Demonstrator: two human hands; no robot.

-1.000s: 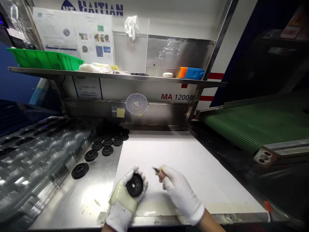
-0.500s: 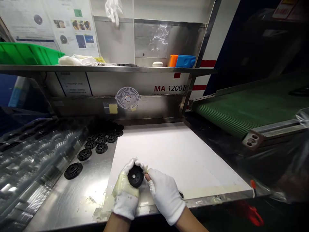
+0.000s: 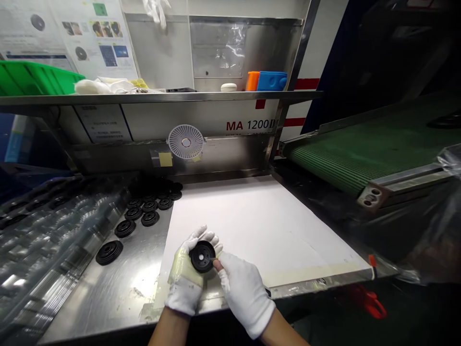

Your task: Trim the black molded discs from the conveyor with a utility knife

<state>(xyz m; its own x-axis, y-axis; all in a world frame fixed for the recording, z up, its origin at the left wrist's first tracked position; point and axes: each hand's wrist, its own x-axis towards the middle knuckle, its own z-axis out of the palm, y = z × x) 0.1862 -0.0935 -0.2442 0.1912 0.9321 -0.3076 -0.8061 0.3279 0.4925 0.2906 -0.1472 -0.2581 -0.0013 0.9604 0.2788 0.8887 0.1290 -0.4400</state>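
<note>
My left hand [image 3: 189, 276], in a white glove with yellowish tape over the palm, is wrapped round a black round ribbed part [image 3: 202, 256] above the near edge of the white sheet [image 3: 259, 230]. My right hand [image 3: 243, 293], also white-gloved, is closed in a pinch with its fingertips against the part's right rim. Whatever it pinches is hidden, though a small tool showed in it earlier. Several more black round parts [image 3: 144, 214] lie in rows on the steel bench [image 3: 118, 283] to the left.
Clear plastic blister trays [image 3: 46, 235] cover the left of the bench. A green conveyor belt [image 3: 363, 154] runs on the right. On the shelf above sit a green bin [image 3: 34, 79], rags and blue and orange blocks [image 3: 268, 80]. A small white fan [image 3: 186, 142] hangs on the back panel.
My right hand has moved left from apart to touching the black part in my left hand. The view has shifted down and to the right.
</note>
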